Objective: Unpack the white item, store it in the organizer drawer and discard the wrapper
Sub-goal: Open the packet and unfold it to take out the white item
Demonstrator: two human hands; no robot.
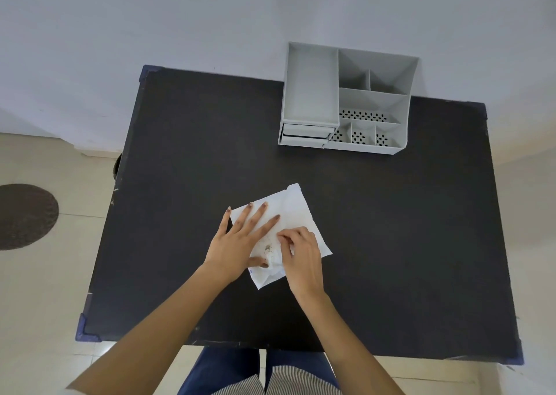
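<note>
**Two hands work at a white packet on a black table**

Head camera, looking down: a flat white plastic wrapper (285, 229), crinkled and roughly square, lies on the black rectangular table (186, 160), well nearer the person than the grey plastic desk organizer (346, 100) that stands at the table's far edge against the pale wall. The left hand (240, 238) rests palm-down on the wrapper's left half, fingers spread flat and released, the thumb tucked in towards the middle of the packet. The right hand (301, 253) sits just beside it on the wrapper's near-right part, fingers curled and pinching a puckered fold of the white material. Whether the white item itself is exposed at that fold cannot be told. On the organizer's near-left front, the small grey drawers (307, 134) sit stacked below an open tray. Left of the table, well away from the organizer, a round dark mat (27, 217) lies on the cream tiled floor (45, 274).
</note>
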